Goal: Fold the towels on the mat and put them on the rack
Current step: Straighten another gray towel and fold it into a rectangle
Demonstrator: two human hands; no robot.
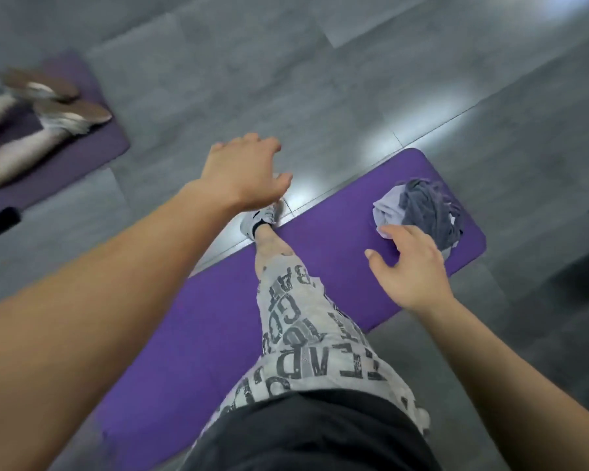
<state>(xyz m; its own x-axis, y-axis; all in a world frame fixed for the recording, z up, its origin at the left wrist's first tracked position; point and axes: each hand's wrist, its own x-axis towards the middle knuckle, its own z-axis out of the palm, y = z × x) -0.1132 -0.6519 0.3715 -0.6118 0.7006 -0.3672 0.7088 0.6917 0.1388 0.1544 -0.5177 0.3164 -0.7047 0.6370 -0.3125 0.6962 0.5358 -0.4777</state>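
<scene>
1. The towels (422, 215) are dumped in one crumpled heap at the far end of the purple mat (334, 229), close to its end edge. A dark grey towel (432, 205) is bunched over a pale lilac one (386, 209).
2. The right hand (408, 266) is held at the heap's near side, fingers spread and loosely bent, nothing pinched. Whether the fingertips touch the lilac cloth can't be told.
3. The left hand (242, 171) is stretched out beyond the mat's long edge, fingers relaxed, nothing held.
4. Handling guess: soft, light, floppy cloth, so sagging is to be expected wherever it's lifted. Nothing fragile, and it's not likely to be slippery.
5. A corner or hem is probably best pinched, once one is dug out of the bunch. The grey towel on top should likely be peeled off first.
6. No rack is seen.
</scene>
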